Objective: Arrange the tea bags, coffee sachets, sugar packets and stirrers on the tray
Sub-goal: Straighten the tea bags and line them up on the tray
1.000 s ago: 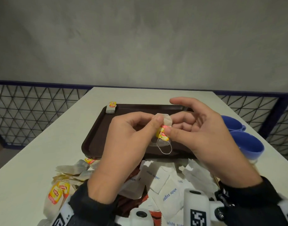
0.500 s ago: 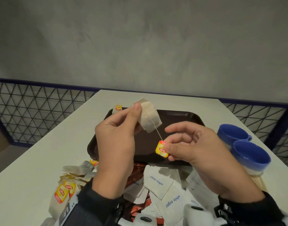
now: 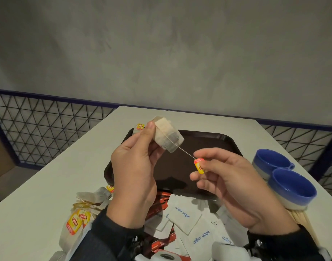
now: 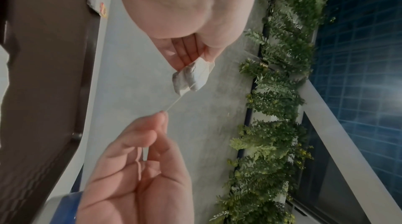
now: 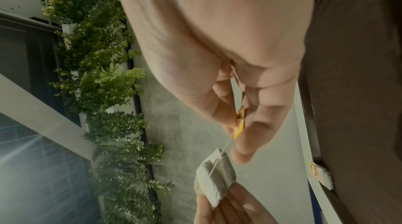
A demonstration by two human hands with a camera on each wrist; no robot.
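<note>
- Pinching a beige paper tea bag [image 3: 168, 136] in my left hand [image 3: 135, 178], above the dark brown plastic tray [image 3: 214, 146].
- At 4 o'clock from it, my right hand [image 3: 234, 187] grips its yellow-red tag [image 3: 199, 166], string taut.

Grey wall [image 3: 161, 53], mesh railing [image 3: 48, 125], white table [image 3: 39, 185]

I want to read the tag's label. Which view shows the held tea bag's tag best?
The head view: the tag faces the camera. The right wrist view shows it edge-on between fingers; in the left wrist view it is hidden.
</note>
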